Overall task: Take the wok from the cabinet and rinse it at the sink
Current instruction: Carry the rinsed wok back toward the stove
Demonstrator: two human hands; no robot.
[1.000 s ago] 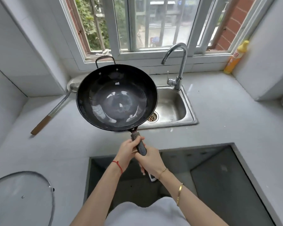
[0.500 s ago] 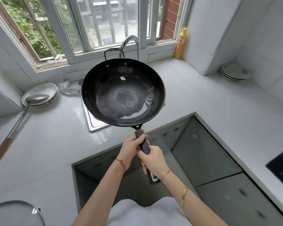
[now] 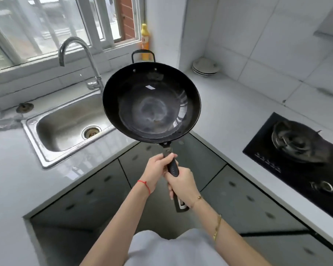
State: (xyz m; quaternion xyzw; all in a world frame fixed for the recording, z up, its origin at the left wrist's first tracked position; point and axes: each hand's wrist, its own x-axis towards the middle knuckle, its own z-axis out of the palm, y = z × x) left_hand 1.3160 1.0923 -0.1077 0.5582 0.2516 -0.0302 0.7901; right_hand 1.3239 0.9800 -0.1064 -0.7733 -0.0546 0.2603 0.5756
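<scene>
No brand is showing legibly: the yellow bottle (image 3: 145, 42) is wearing a label too blurred to read, and the pale print on the black glass stove (image 3: 304, 160) is equally unclear. One round black wok (image 3: 152, 101), smooth and glossy inside with a loop handle on its far rim, is hanging in the air beyond the fingers, to the right of the sink. Two hands are curling round its single long dark handle (image 3: 173, 167): the left hand (image 3: 157, 169) nearer the bowl, the right hand (image 3: 182, 184) just behind. Left of the fingers one steel sink (image 3: 65, 123) is sitting under one curved chrome tap (image 3: 79, 60). Far beyond, one stack of pale plates (image 3: 205, 67) is resting.
</scene>
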